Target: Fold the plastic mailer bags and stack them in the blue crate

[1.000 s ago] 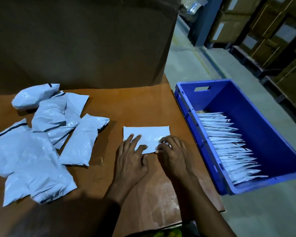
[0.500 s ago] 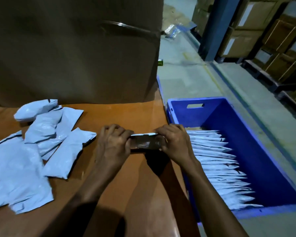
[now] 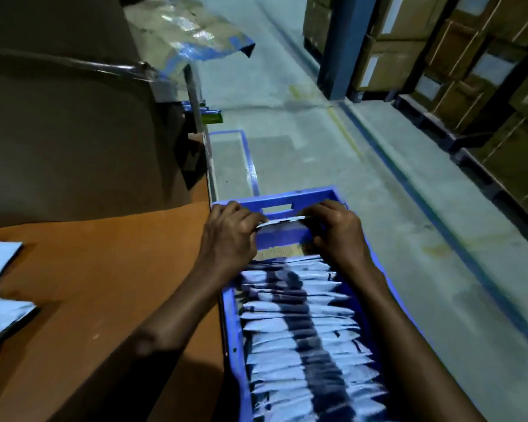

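Gripping what, and where?
Reply: Your left hand (image 3: 229,236) and right hand (image 3: 336,233) each pinch one end of the folded mailer (image 3: 282,220), held edge-up over the far end of the blue crate (image 3: 302,197), just beyond the row of filed mailers (image 3: 302,330).
And the risk from here?
Reply: Probably the slick fold springs open if you release before it is wedged against the row. Dropped askew, it may lie flat or tip its neighbours. Unfolded mailers (image 3: 0,300) lie on the table (image 3: 104,269), left.

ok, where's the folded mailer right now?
Head view: folded mailer pinched between left hand and right hand over far end of blue crate, beyond stacked bags.
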Available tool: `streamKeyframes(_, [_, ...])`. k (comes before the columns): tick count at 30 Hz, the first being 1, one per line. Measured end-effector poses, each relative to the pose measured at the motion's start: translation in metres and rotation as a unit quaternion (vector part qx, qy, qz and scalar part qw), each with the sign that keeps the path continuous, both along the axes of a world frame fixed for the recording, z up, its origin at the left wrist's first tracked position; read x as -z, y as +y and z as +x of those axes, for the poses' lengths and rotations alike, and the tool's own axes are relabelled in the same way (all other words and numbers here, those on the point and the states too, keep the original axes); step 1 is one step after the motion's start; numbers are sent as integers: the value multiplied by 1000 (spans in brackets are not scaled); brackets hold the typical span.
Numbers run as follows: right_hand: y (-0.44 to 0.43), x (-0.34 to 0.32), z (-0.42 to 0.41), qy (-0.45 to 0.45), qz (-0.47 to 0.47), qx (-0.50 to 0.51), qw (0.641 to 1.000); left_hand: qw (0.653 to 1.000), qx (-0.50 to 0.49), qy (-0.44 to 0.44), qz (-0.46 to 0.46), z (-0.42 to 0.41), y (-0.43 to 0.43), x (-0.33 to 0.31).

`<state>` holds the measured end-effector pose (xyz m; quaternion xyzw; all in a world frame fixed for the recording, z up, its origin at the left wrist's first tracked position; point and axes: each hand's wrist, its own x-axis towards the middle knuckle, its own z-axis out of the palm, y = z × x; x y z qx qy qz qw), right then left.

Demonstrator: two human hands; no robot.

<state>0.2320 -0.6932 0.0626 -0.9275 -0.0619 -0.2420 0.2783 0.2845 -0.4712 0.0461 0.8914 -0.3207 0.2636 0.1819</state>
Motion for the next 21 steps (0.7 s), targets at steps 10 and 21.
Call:
streamKeyframes(10, [-43,127,63,249,32,38,967,902,-107,351,227,67,-60,85])
streamKeyframes(21, [-53,164,60,347,-29,-11,937,749,-14,602,277,85,-73,149])
